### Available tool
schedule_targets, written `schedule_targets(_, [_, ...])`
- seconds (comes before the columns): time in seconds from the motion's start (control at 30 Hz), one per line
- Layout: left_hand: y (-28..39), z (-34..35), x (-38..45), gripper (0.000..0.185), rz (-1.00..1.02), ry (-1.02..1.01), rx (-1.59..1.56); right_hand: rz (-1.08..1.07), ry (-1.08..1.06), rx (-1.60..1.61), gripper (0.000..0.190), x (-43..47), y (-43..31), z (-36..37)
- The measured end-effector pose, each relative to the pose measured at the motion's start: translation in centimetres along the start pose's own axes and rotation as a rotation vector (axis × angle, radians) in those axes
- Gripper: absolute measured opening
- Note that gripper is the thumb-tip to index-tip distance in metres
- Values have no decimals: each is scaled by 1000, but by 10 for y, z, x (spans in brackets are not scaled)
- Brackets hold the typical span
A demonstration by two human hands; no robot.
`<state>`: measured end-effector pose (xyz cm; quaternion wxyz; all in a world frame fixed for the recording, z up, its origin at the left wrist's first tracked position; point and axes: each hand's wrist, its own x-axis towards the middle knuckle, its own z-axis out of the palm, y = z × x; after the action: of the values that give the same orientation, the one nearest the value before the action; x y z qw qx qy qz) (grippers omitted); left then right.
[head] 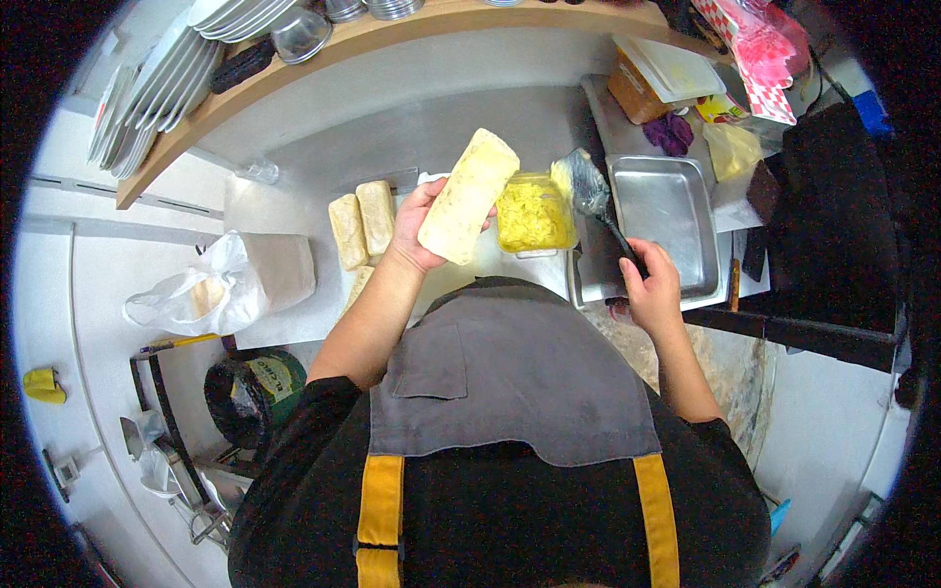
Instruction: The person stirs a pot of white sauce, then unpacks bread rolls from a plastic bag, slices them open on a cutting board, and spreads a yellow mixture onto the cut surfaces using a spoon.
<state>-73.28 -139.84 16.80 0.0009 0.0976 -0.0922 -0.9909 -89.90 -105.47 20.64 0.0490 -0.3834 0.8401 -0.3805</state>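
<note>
My left hand (417,234) holds up a bread piece (469,197), long and pale, with its flat, yellowish side facing me. Gripped by its black handle in my right hand (653,283) is a spatula (587,184), its wide blade smeared with a pale yellow spread. Between the two lies a clear square container (535,252) of yellow, lumpy spread (534,214), touched by neither hand. Left of my left hand two oblong bread rolls (376,218) rest side by side, and another roll (359,288) is partly hidden by my forearm. A white board (452,283) shows beneath.
An empty steel pan (664,220) stands at the right, with a purple cloth (669,134) and a lidded orange container (638,92) behind. A plastic bag (220,283) sits at the left. A wooden shelf (412,28) with plates (158,88) crosses above the steel counter (323,151).
</note>
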Motion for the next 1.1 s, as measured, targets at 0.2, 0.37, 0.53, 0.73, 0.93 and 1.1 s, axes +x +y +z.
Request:
schedule_targets(0.2, [-15, 6, 18, 55, -28, -48, -20, 106, 6, 170, 35, 26, -19, 46])
schedule_targets(0.37, [-18, -2, 31, 51, -71, -65, -90, -9, -31, 1, 46, 38, -32, 71])
schedule_targets(0.53, [-15, -21, 47, 49, -100, -104, -76, 5, -221, -32, 44, 29, -30, 93])
schedule_targets(0.73, [-18, -20, 56, 57, 16, 95, -111, -83, -262, 134, 43, 20, -20, 105])
schedule_targets(0.93, [-26, -2, 66, 61, 123, 479, -53, -102, -353, 149, 41, 19, -24, 100])
schedule_targets(1.1, [-24, -21, 74, 65, 141, 612, -113, -128, -435, 48, 40, 22, -31, 83])
